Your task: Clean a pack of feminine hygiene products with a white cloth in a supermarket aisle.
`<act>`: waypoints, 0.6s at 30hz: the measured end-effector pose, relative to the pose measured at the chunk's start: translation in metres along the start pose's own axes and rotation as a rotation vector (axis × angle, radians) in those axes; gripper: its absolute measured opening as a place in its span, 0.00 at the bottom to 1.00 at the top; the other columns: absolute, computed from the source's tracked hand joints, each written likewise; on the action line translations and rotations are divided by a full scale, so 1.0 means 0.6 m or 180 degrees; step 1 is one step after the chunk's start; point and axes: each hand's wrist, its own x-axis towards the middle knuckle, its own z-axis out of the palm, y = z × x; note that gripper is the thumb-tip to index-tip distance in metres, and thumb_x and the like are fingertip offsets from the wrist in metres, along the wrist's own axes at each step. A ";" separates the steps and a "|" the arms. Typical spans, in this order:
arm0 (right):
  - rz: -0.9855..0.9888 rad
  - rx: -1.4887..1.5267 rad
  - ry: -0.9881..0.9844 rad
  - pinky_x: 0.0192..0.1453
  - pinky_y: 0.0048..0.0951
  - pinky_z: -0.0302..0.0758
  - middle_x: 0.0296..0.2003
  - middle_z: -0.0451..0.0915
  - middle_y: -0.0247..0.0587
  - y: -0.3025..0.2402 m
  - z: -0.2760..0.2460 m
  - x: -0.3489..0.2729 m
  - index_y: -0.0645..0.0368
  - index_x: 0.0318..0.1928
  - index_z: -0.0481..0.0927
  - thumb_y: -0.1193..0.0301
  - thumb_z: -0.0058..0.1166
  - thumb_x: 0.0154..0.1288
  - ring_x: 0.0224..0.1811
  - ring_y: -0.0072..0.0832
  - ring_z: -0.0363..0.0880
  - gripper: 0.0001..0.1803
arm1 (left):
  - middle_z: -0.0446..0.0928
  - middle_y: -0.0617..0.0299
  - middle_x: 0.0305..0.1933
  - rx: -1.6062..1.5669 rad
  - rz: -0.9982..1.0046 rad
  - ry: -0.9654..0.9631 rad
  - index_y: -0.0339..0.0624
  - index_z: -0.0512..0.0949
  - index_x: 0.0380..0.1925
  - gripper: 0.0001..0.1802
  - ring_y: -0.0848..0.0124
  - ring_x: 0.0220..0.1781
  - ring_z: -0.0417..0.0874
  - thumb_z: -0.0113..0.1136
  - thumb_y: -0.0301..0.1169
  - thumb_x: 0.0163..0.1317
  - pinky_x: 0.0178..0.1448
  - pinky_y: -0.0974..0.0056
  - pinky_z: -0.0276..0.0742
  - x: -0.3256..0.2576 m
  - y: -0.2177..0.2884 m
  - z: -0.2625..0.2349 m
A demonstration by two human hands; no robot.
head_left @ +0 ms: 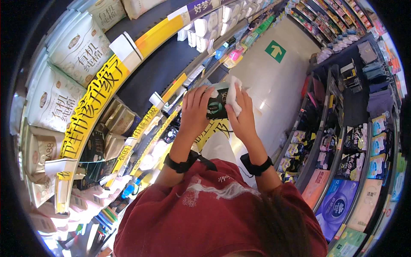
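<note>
wristbands: black band on each wrist, left (pixel 182 162), right (pixel 256 166), nearest the camera, forearms rising from 6 o'clock.
left hand: (pixel 195 112) fingers curled onto the left edge of a dark pack, holding it; thumb hidden behind the pack.
right hand: (pixel 243 118) closed on a white cloth, fingers pressing it to the pack's right side.
pack: (pixel 217 104) small dark packet with pale print, held in mid-air between both hands at frame centre, above the aisle floor. No worktop under it.
pack axis: long side runs roughly 12 to 6 o'clock, tilted a little toward 1.
cloth: (pixel 233 95) crumpled white, touching the pack's top right corner, spilling past it toward 12 o'clock.
key relation: pack lies at 3 o'clock of the left hand and 9 o'clock of the right; both touch it, neither is nearer. Left carries it, right only bears on it through the cloth, my read.
left shelf: (pixel 100 92) yellow-edged rails at 9 to 10 o'clock, pale bagged goods stacked on them, well apart from the hands.
right shelf: (pixel 342 167) at 3 to 4 o'clock, purple, blue and pink packs in rows.
floor: (pixel 274 81) grey aisle beyond the hands toward 1 o'clock, green arrow sign (pixel 275 51) on it.
</note>
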 end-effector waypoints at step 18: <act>0.0426 0.1323 0.0649 0.46 0.27 0.65 0.39 0.71 0.47 0.022 -0.083 0.044 0.68 0.41 0.72 0.71 0.49 0.58 0.41 0.32 0.70 0.13 | 0.64 0.62 0.56 -0.0023 0.0802 0.0619 0.52 0.68 0.48 0.33 0.61 0.58 0.64 0.55 0.18 0.35 0.60 0.55 0.60 -0.011 -0.017 0.006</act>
